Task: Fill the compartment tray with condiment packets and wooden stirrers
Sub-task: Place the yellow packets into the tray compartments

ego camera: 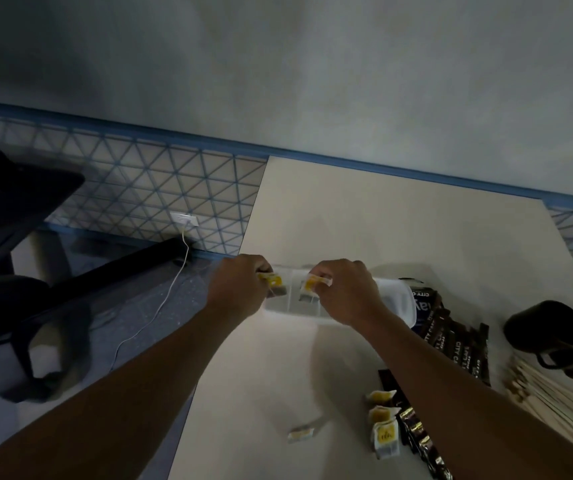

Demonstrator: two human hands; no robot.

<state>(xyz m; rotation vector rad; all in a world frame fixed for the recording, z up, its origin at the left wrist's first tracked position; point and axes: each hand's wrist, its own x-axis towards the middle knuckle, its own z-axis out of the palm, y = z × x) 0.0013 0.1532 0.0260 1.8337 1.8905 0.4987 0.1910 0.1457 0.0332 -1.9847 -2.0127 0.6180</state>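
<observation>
While the compartment tray [394,299] lies directly beneath both grips, the two yellow packets [273,281], one pinched by the left hand [240,289] and one by the right hand [344,292], are best lowered flat into compartments before release. One tray and one black mug [541,330] are counted. Nearer the body than the right grip, wooden stirrers [555,403] and dark sachets [451,341] are too heaped to count, and four loose packets [385,439] are seen.

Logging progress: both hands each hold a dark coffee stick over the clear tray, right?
Not quite. In the head view the left hand and right hand each pinch a yellow-labelled packet, not a dark stick, over the clear tray. The dark sticks lie beside it.
</observation>
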